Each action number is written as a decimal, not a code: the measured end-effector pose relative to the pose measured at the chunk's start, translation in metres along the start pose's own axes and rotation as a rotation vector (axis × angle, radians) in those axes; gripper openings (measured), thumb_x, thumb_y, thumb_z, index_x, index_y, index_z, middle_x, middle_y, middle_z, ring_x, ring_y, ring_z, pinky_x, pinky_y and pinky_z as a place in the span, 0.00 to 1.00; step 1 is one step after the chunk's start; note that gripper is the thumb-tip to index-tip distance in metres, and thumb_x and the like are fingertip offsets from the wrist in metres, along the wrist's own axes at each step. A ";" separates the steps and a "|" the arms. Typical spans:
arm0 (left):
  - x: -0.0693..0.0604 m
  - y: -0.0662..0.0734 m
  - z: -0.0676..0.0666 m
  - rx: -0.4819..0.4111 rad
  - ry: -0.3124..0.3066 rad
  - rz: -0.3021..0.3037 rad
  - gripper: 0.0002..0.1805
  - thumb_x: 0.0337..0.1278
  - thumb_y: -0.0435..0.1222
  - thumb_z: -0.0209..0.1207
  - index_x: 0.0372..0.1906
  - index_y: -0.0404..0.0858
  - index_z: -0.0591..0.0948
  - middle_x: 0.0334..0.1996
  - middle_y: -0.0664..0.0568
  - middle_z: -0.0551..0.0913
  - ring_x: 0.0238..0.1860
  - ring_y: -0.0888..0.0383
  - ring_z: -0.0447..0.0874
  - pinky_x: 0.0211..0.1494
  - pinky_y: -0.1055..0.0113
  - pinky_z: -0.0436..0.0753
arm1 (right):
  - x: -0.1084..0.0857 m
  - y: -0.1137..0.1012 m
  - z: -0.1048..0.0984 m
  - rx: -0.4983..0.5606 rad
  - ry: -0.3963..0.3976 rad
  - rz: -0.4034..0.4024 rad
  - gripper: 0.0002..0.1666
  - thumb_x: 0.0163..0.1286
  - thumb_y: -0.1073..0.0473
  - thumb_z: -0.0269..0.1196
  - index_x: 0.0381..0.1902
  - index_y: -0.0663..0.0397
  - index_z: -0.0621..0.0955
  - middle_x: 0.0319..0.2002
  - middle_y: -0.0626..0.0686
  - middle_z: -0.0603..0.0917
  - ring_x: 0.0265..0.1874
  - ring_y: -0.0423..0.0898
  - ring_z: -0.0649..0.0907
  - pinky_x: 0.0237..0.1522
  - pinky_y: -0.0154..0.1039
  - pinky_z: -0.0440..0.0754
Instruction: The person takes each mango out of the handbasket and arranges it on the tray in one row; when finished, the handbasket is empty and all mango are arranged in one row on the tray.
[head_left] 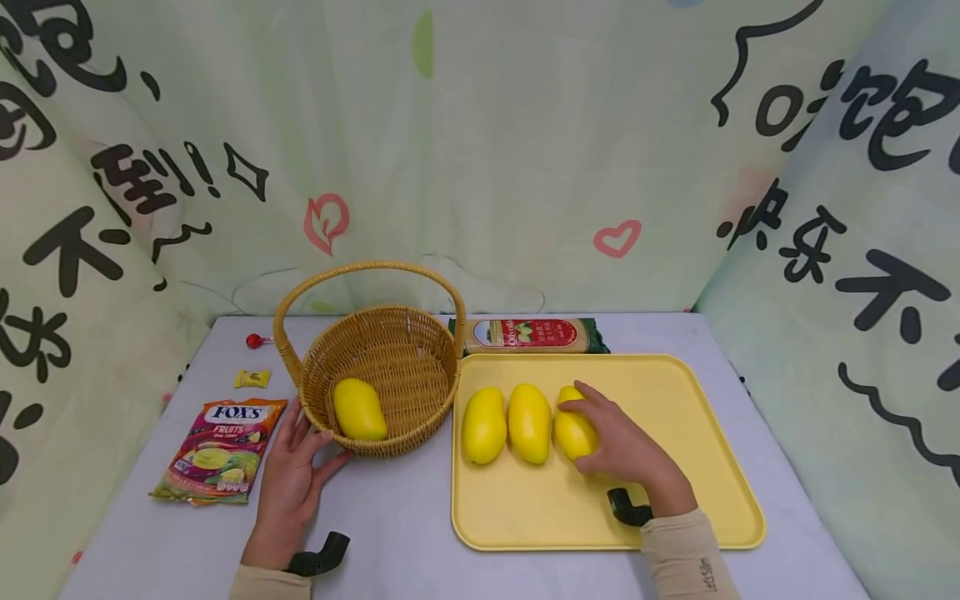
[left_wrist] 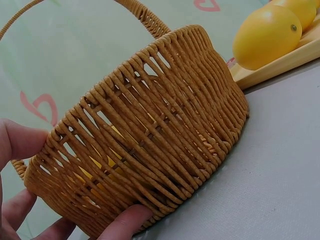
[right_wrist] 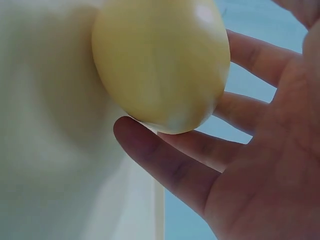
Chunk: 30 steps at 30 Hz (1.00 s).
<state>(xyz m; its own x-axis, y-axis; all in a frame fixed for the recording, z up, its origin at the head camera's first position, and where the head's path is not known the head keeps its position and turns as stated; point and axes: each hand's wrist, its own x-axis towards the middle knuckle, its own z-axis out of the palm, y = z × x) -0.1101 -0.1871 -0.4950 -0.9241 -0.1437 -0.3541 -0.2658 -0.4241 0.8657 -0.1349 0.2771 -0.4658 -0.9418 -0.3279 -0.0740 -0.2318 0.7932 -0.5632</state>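
My left hand [head_left: 288, 487] holds the wicker basket [head_left: 442, 408] at its lower left side, fingers spread along the rim and wall. That woven wall [left_wrist: 145, 125] fills the left wrist view, with fingertips [left_wrist: 127, 220] against it. One yellow mango [head_left: 360, 410] lies inside the basket. On the yellow tray [head_left: 540, 508], two mangoes [head_left: 484, 425] [head_left: 529, 423] lie side by side. My right hand [head_left: 630, 446] grips a third mango [head_left: 574, 429] just right of them, its thumb and fingers round the fruit. In the right wrist view, fingers [right_wrist: 170, 165] curve about this mango [right_wrist: 160, 65].
Left of the basket lie a candy bag [head_left: 221, 454], a small yellow packet [head_left: 252, 379] and a red lollipop [head_left: 257, 341]. A long biscuit package [head_left: 528, 334] lies behind the tray. A printed curtain [head_left: 510, 150] stands behind the table.
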 end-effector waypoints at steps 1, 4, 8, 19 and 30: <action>0.000 0.000 0.000 0.000 0.000 0.000 0.45 0.80 0.30 0.51 0.84 0.72 0.49 0.88 0.63 0.42 0.85 0.53 0.56 0.67 0.42 0.81 | 0.000 0.000 0.000 -0.003 -0.002 0.000 0.43 0.51 0.65 0.73 0.68 0.52 0.79 0.84 0.63 0.57 0.77 0.71 0.65 0.73 0.71 0.72; 0.000 0.000 0.000 0.002 0.000 0.001 0.45 0.80 0.30 0.51 0.84 0.72 0.49 0.88 0.63 0.42 0.85 0.53 0.56 0.67 0.42 0.81 | 0.000 0.000 0.000 -0.011 -0.007 0.006 0.43 0.52 0.65 0.73 0.69 0.53 0.78 0.84 0.63 0.57 0.78 0.71 0.65 0.74 0.70 0.71; 0.000 0.000 0.000 0.001 -0.001 0.000 0.45 0.80 0.30 0.51 0.84 0.72 0.49 0.88 0.63 0.42 0.85 0.53 0.56 0.68 0.41 0.81 | -0.001 -0.002 -0.002 -0.014 -0.012 0.013 0.46 0.53 0.65 0.74 0.73 0.53 0.76 0.84 0.65 0.57 0.77 0.71 0.66 0.74 0.70 0.71; 0.000 0.000 0.001 0.009 0.005 0.001 0.45 0.80 0.30 0.52 0.84 0.72 0.49 0.88 0.63 0.42 0.85 0.53 0.56 0.67 0.41 0.81 | -0.003 -0.005 -0.006 0.033 -0.022 -0.001 0.52 0.53 0.64 0.75 0.77 0.53 0.71 0.84 0.68 0.55 0.77 0.72 0.66 0.73 0.71 0.71; -0.001 0.000 0.001 0.005 0.004 -0.001 0.45 0.79 0.30 0.52 0.84 0.73 0.49 0.88 0.63 0.42 0.84 0.53 0.57 0.68 0.41 0.81 | -0.003 -0.003 -0.005 0.043 0.000 -0.045 0.51 0.55 0.60 0.77 0.77 0.54 0.71 0.82 0.70 0.57 0.76 0.74 0.67 0.72 0.73 0.71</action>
<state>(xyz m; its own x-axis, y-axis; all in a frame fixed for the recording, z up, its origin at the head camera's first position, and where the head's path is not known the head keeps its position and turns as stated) -0.1098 -0.1865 -0.4947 -0.9229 -0.1465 -0.3561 -0.2681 -0.4194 0.8673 -0.1330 0.2784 -0.4598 -0.9307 -0.3627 -0.0475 -0.2634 0.7546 -0.6010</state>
